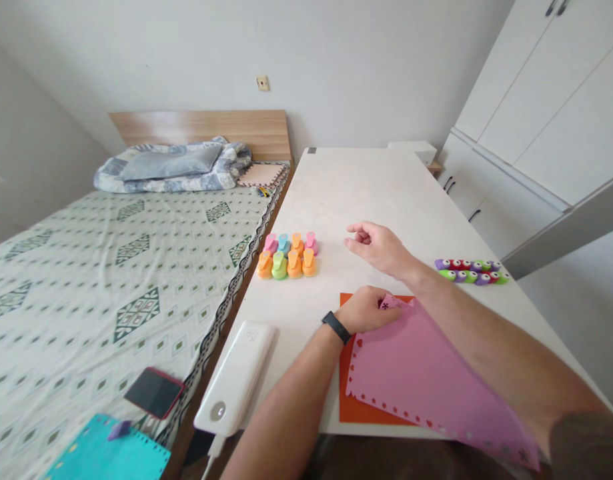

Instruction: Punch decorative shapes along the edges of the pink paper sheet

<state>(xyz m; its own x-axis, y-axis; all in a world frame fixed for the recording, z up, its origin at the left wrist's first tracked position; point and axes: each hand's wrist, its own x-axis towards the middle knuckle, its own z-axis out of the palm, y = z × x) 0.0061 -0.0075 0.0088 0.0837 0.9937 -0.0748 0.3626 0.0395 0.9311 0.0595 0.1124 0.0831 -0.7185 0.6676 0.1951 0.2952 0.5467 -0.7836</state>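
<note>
My left hand [367, 311], with a black band on the wrist, pinches the upper edge of a pink sheet of paper [416, 377]. Small shapes, among them hearts and flowers, are punched along the sheet's left and lower edges. Beneath it lies an orange sheet [369, 411], mostly covered. My right hand [379, 248] hovers over the white table beyond the papers, holding nothing, its fingers partly curled and apart. Left of that hand stand two rows of colourful craft punches [295, 265] in pink, blue, orange and green. My right forearm hides part of the pink sheet.
Small purple, red and green punches [471, 272] stand in rows at the table's [356, 187] right side. A white power bank [236, 377] with a cable lies front left. On the bed [86, 267] are a phone [155, 392] and a turquoise sheet [109, 453]. White cabinets [531, 87] flank the right.
</note>
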